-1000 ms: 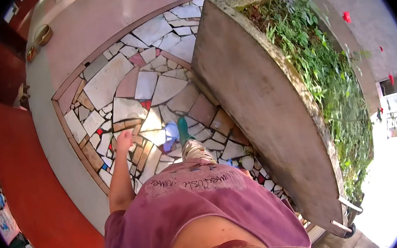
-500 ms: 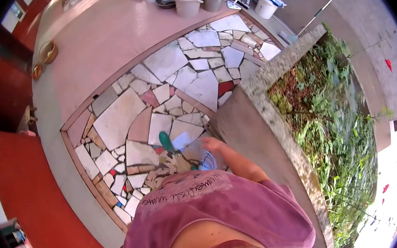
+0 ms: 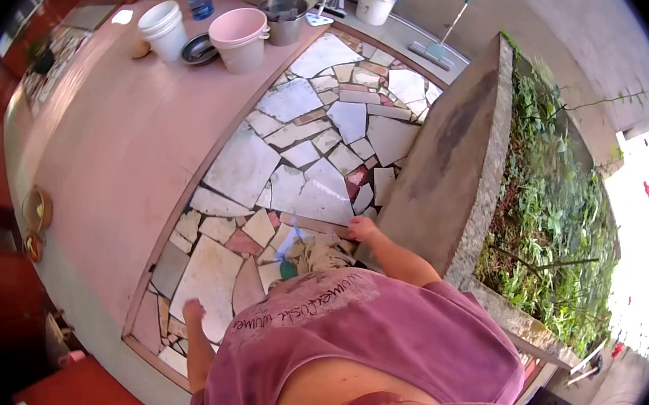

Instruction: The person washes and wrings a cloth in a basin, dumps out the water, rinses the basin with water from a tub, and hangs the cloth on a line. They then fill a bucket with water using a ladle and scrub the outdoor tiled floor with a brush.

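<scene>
My right hand (image 3: 361, 228) is in front of me at the right, over the stone paving beside the concrete planter wall. Its fingers are curled, and what they hold, if anything, is hidden. My left hand (image 3: 193, 309) hangs at the left above a large pale slab, fingers curled in, with nothing visible in it. Between the hands, a blurred light-blue thing (image 3: 291, 240) shows near my legs; its kind is unclear. Below it are patterned trousers (image 3: 321, 252) and part of a green boot (image 3: 289, 269).
A pink bucket (image 3: 239, 42), white buckets (image 3: 163, 31), a metal pot (image 3: 284, 19), a dark basin (image 3: 198, 50) and a water jug (image 3: 200, 2) stand ahead. Mops and a squeegee (image 3: 430, 56) lean at the wall. The planter (image 3: 465, 151) borders the right; a basket (image 3: 37, 208) sits left.
The view has shifted forward and right, bringing the buckets closer. My left hand has come into view. The clear, blue-striped item beside my right hand no longer shows there.
</scene>
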Demonstrator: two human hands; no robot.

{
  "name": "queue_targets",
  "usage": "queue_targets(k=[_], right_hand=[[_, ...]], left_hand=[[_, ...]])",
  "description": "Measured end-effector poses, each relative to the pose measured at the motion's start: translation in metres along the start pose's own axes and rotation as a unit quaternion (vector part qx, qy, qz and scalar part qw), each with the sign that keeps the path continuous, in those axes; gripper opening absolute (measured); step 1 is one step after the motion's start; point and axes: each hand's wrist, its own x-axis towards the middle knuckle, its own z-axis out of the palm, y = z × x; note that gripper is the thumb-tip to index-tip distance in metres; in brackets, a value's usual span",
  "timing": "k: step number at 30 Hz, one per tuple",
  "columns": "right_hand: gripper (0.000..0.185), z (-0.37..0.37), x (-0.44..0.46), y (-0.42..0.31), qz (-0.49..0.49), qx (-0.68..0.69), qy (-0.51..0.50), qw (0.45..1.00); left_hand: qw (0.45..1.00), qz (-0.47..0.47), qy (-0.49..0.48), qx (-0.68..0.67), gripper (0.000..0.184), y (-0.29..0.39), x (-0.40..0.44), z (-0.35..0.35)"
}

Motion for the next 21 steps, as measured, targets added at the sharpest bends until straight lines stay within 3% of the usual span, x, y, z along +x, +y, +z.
queue_targets(k=[1, 4, 5, 7, 8, 11, 13, 14, 15, 17, 18, 20, 21], right_hand=[[0.035, -0.012, 0.006, -0.011, 0.004, 0.083, 0.041, 0.996], [0.031, -0.037, 0.040, -0.009, 0.023, 0.210, 0.153, 0.965], [0.030, -0.044, 0.050, -0.001, 0.039, 0.243, 0.175, 0.953], [0.014, -0.060, 0.076, 0.036, 0.015, 0.124, 0.139, 0.982], [0.018, -0.073, 0.096, 0.068, 0.055, -0.032, 0.056, 0.996], [0.018, -0.078, 0.067, -0.032, 0.013, 0.031, 0.073, 0.997], [0.017, -0.075, 0.084, -0.043, -0.064, -0.031, 0.052, 0.996], [0.017, -0.082, 0.099, -0.050, -0.109, -0.066, 0.046, 0.991], [0.014, -0.091, 0.118, -0.067, -0.066, -0.046, 0.048, 0.996], [0.011, -0.110, 0.183, -0.123, 0.087, 0.081, 0.089, 0.989], [0.011, -0.121, 0.214, -0.162, 0.115, 0.137, 0.122, 0.976], [0.016, -0.138, 0.261, -0.263, 0.062, 0.209, 0.187, 0.958], [0.036, -0.155, 0.296, -0.294, 0.048, 0.186, 0.152, 0.970]], left_hand=[[0.984, -0.015, 0.061, -0.164, 0.027, 0.054, 0.032, -0.017], [0.992, 0.109, 0.040, -0.059, 0.027, 0.165, 0.161, -0.057], [0.992, 0.112, 0.032, -0.053, 0.027, 0.209, 0.189, -0.055], [0.984, 0.092, 0.041, -0.148, 0.026, 0.289, 0.222, -0.047], [0.988, 0.091, 0.005, -0.122, 0.025, 0.305, 0.250, -0.037], [0.983, 0.041, -0.082, -0.162, 0.026, 0.348, 0.308, 0.008], [0.973, -0.039, -0.217, -0.063, 0.027, 0.389, 0.302, 0.011], [0.973, -0.045, -0.219, -0.060, 0.027, 0.400, 0.313, 0.004], [0.955, 0.032, -0.285, 0.069, 0.026, 0.402, 0.330, 0.001], [0.965, -0.055, -0.256, -0.018, 0.024, 0.403, 0.359, -0.004], [0.965, -0.096, -0.236, -0.063, 0.024, 0.405, 0.373, -0.006], [0.980, -0.137, -0.085, -0.120, 0.024, 0.443, 0.381, -0.023], [0.979, -0.140, -0.087, -0.123, 0.024, 0.457, 0.391, -0.028]])
